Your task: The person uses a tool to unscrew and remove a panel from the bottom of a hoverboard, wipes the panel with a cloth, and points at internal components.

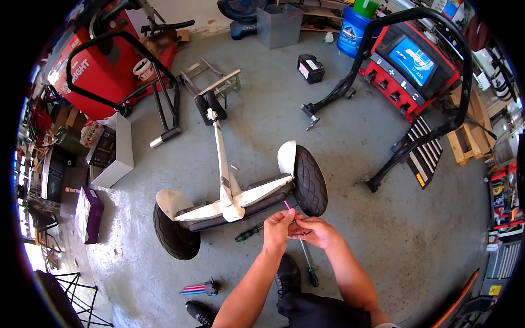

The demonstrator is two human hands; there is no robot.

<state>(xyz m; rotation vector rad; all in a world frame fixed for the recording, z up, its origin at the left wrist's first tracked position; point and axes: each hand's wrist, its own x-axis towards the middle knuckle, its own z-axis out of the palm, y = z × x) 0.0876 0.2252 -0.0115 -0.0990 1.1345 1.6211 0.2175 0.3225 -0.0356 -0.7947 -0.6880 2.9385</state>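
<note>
In front of me my left hand (278, 227) pinches a thin pink hex key (287, 204), its tip pointing up and away. My right hand (317, 232) is closed, its fingertips meeting the left ones at the lower part of the key; the fingers hide that part. Just beyond lies a white and black self-balancing scooter (232, 210) with two fat tires, its steering bar pointing away from me. A green-handled screwdriver (249, 234) lies by its near edge. Another screwdriver (313, 276) is under my right wrist. A folding set of coloured hex keys (199, 288) rests at lower left.
A red machine with a screen (413, 60) and black tube frame stands at far right, a ramp (425, 153) beside it. A black battery (310, 69) and blue bucket (353, 38) are farther back. Left are a metal frame (213, 79), white box (117, 153) and purple box (89, 215).
</note>
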